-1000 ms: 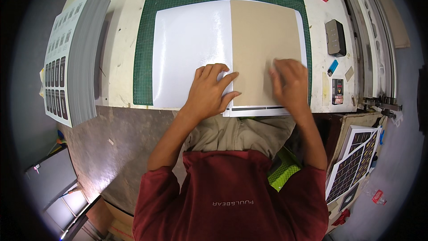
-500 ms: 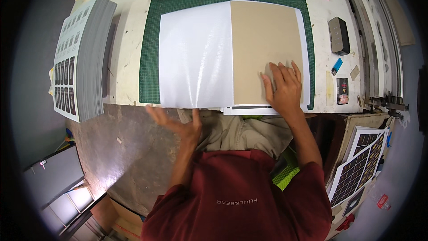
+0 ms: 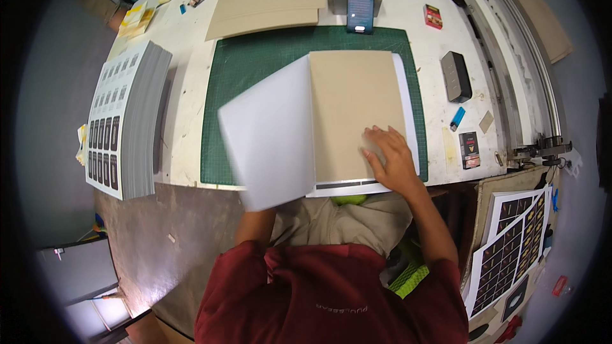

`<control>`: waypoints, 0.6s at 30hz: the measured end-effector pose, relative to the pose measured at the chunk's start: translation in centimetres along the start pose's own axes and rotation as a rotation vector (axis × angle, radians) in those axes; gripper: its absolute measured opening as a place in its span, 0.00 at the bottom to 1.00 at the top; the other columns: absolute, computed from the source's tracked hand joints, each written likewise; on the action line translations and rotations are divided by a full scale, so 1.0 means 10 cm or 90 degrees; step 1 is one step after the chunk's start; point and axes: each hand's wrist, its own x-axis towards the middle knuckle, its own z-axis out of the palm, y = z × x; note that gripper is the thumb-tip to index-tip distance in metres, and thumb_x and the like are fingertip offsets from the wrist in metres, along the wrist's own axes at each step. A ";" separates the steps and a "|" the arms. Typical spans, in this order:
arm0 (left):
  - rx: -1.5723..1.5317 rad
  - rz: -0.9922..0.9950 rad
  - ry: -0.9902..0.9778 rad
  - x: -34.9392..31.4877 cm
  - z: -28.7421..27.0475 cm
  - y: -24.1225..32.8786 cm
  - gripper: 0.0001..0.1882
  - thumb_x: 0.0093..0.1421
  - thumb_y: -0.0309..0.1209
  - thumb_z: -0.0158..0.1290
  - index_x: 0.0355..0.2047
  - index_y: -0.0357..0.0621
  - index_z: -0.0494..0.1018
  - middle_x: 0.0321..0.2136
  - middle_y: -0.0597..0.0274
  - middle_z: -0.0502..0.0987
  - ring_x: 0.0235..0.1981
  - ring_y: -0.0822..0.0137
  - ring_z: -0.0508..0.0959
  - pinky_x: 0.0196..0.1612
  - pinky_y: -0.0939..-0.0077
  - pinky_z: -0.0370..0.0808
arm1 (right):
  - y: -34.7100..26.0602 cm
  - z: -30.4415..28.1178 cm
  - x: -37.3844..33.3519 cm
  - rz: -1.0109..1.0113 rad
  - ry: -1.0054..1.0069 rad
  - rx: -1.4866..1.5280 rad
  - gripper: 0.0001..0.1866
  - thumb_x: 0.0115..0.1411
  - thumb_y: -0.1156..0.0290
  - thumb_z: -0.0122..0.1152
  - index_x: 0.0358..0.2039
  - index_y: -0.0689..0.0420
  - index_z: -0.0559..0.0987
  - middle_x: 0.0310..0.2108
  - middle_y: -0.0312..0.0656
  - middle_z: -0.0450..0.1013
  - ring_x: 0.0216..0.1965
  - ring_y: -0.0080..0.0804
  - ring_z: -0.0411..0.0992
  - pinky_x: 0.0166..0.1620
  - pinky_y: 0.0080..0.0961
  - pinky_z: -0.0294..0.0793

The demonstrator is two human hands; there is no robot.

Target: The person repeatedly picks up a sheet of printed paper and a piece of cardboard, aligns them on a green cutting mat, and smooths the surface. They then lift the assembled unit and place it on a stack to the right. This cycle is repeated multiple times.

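Note:
A tan board (image 3: 347, 102) lies on the green cutting mat (image 3: 255, 57), with white sheet edges showing beyond its right and near sides. My right hand (image 3: 393, 158) rests on the board's lower right part, its fingers apart and holding nothing. To the left, a glossy white sheet (image 3: 271, 127) is raised and tilted, its left part lifted off the mat and its near corner past the table edge. My left forearm reaches up beneath that sheet, which hides the left hand and its fingers.
A tall stack of printed sheets (image 3: 105, 127) stands at the left. Tan boards (image 3: 268, 3) lie beyond the mat, beside a propped phone (image 3: 360, 9). Along the right are a dark block-shaped device (image 3: 456, 76), a blue lighter (image 3: 457, 118) and small boxes. More printed sheets (image 3: 510, 255) lie lower right.
My left hand was blurred in plain sight at the table's near edge; now it is behind the white sheet. That sheet's left side has lifted and swung nearer. The view has shifted.

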 end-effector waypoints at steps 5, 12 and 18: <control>0.212 0.117 -0.104 0.40 -0.05 -0.15 0.46 0.60 0.52 0.53 0.70 0.42 0.48 0.67 0.42 0.54 0.69 0.47 0.54 0.68 0.44 0.50 | -0.02 0.00 -0.03 0.007 -0.013 0.011 0.21 0.57 0.69 0.65 0.50 0.62 0.77 0.51 0.50 0.76 0.58 0.46 0.70 0.64 0.47 0.61; 0.355 0.082 -0.212 1.60 0.51 -0.27 0.41 0.64 0.56 0.48 0.69 0.46 0.52 0.67 0.42 0.56 0.70 0.48 0.54 0.68 0.42 0.49 | -0.08 0.06 -0.04 0.012 0.003 -0.018 0.21 0.55 0.72 0.66 0.50 0.62 0.77 0.51 0.49 0.75 0.59 0.45 0.70 0.64 0.48 0.61; 0.337 0.062 -0.189 1.54 0.69 -0.10 0.35 0.69 0.51 0.42 0.70 0.49 0.51 0.68 0.43 0.56 0.71 0.46 0.50 0.71 0.49 0.46 | -0.17 0.00 -0.14 0.013 -0.018 -0.074 0.19 0.54 0.71 0.66 0.48 0.62 0.79 0.51 0.47 0.75 0.58 0.45 0.70 0.64 0.52 0.59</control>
